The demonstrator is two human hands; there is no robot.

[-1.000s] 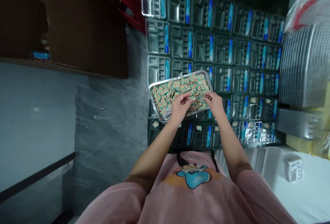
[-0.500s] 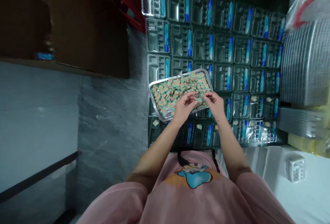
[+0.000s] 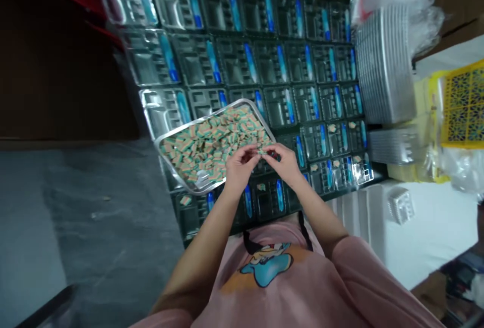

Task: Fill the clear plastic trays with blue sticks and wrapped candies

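Observation:
A shallow metal tray (image 3: 180,181) is heaped with small striped pieces (image 3: 212,141) in peach, cream and green. At the tray's right end, my left hand (image 3: 241,164) is closed in a pinch. Facing it, my right hand (image 3: 284,163) also pinches, its fingertips nearly meeting the left ones. A bit of green shows between the fingertips, apparently one of the striped pieces, though fingers partly cover it. Beneath and around lie rows of clear plastic blister trays (image 3: 276,104), each with a blue pen-like stick (image 3: 289,106). Some front blister trays also hold striped pieces (image 3: 261,187).
Tall stacks of clear plastic trays (image 3: 383,66) stand at the right, near a yellow perforated basket (image 3: 463,106). A single small clear tray stack (image 3: 401,205) rests on the white surface. On the left are a dark brown box (image 3: 64,81) and grey floor (image 3: 113,227).
The view has turned and shifted right, so the tray appears further left and tilted. My hands have drawn closer together, fingertips nearly meeting at the tray's right edge.

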